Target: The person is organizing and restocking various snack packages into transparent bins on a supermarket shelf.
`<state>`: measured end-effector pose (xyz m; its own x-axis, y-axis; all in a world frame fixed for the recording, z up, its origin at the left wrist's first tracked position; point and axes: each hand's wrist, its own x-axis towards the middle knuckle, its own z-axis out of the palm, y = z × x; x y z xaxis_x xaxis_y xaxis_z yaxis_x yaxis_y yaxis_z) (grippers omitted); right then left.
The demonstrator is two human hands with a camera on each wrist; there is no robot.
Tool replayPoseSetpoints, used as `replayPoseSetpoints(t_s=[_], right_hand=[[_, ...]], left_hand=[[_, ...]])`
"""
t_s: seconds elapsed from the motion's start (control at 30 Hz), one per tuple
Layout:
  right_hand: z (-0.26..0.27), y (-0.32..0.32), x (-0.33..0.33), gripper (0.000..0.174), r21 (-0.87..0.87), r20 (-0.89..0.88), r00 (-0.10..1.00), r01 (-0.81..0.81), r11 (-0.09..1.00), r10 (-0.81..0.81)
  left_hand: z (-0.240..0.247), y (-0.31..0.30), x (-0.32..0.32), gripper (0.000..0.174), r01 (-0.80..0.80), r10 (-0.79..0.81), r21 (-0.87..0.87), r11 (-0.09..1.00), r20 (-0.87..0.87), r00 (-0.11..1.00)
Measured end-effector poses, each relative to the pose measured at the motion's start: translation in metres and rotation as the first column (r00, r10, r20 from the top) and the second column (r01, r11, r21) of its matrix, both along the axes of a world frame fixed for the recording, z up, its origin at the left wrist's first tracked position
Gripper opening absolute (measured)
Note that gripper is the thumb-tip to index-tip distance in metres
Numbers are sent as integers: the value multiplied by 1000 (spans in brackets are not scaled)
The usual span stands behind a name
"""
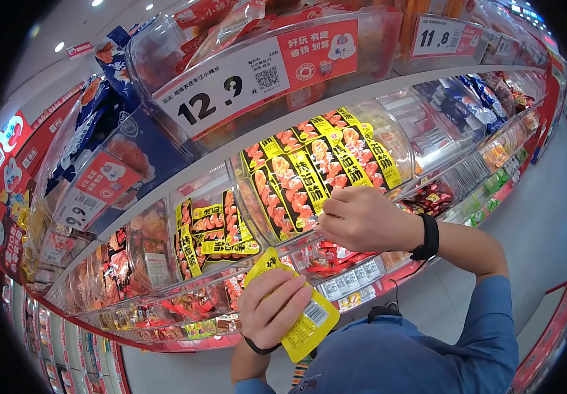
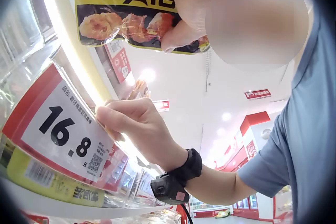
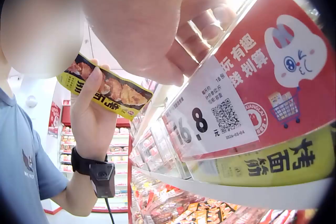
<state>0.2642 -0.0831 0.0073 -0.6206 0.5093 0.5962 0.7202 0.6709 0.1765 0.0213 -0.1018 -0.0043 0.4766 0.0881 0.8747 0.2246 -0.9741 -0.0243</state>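
My left hand [image 1: 267, 305] grips a yellow snack packet [image 1: 311, 320], its barcode side facing up in the head view. In the left wrist view the other face of the packet [image 2: 123, 24] shows skewered food on black, and the thumb presses on that face. My right hand [image 1: 362, 220], fingers loosely curled and holding nothing, is over the front edge of a clear bin. Similar yellow-and-black packets [image 1: 323, 161] lie in rows in that bin. The right wrist view shows the fingers [image 3: 189, 50] just above the bin's price tag [image 3: 205, 113], which reads 16.8.
To the left, a neighbouring bin holds more yellow-and-black packets [image 1: 214, 233]. An upper shelf carries a large 12.9 price sign [image 1: 231, 88] above the bins. Lower tiers with red packets [image 1: 329, 259] curve around below, and the pale floor [image 1: 526, 217] stretches to the right.
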Motion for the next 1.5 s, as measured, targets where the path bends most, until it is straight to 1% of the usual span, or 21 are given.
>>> replayPoseSetpoints(t_s=[0.1,0.17,0.2,0.3,0.37,0.43,0.5,0.6,0.7,0.83,0.87,0.97,1.0,1.1,1.13,1.23,1.33,1.4,1.43,1.47,1.5], right_hand=[[6,0,-3,17,11,27,1000,15,1000,-15],[4,6,-10,16,112,-75,996,-46,993,55],[4,8,-12,16,164,-122,988,-73,984,93],[15,-3,-15,26,82,-280,937,-193,978,209],[21,-12,-17,32,-120,-438,854,-364,924,279],[26,-24,-20,35,-341,-544,806,-466,817,233],[29,-34,-25,37,-570,-564,818,-482,665,110],[16,-30,-26,33,-556,-595,796,-508,658,112],[13,-27,-23,29,-555,-660,748,-548,626,70],[28,-29,-10,24,-664,-686,717,-549,508,-123],[28,-27,-4,19,-652,-692,710,-537,535,-130],[32,-21,13,18,-610,-721,684,-545,575,-117],[35,-23,13,18,-604,-750,641,-561,567,-164],[39,-21,21,17,-541,-819,556,-664,516,-143],[44,-22,21,16,-511,-852,501,-729,456,-154],[43,-20,24,16,-598,-783,605,-669,440,-145],[43,-23,17,20,-622,-685,728,-568,539,-24],[47,-27,13,23,-647,-635,772,-519,559,-17],[45,-28,10,22,-555,-635,773,-460,693,5],[42,-28,6,21,-445,-631,776,-389,807,27],[40,-29,2,21,-319,-623,781,-310,896,49]], left_hand=[[0,0,1,31,-9,9,-8,1000,3,1000],[1,-2,1,30,-22,22,-30,999,2,1000],[-1,-1,1,30,17,-14,-69,997,53,999],[-6,-1,1,26,139,-91,-209,968,226,970],[-11,-2,4,24,521,-147,-475,709,623,768],[-3,-10,4,36,804,-9,-490,338,852,524],[5,-9,14,38,777,78,-547,312,830,553],[-4,-5,12,38,779,-5,-570,260,806,592],[-10,0,5,39,746,-82,-598,293,762,643],[-6,8,-8,38,584,-82,-598,549,657,750],[-9,13,-16,41,550,-86,-558,622,649,756],[5,16,-37,46,626,-270,-653,426,569,777],[12,12,-37,42,552,-190,-735,395,522,831],[7,11,-39,34,533,-271,-775,341,462,845],[6,13,-25,28,551,-239,-642,534,510,826],[22,9,-23,29,332,-422,-911,243,209,882],[24,7,1,31,-57,-547,-842,536,-398,737],[8,3,13,33,-94,-493,-809,580,-441,750],[-2,1,19,34,-113,-466,-792,600,-461,755],[-10,-3,24,36,42,-521,-922,386,-180,834],[-8,-2,25,35,32,-487,-957,287,-117,865]])
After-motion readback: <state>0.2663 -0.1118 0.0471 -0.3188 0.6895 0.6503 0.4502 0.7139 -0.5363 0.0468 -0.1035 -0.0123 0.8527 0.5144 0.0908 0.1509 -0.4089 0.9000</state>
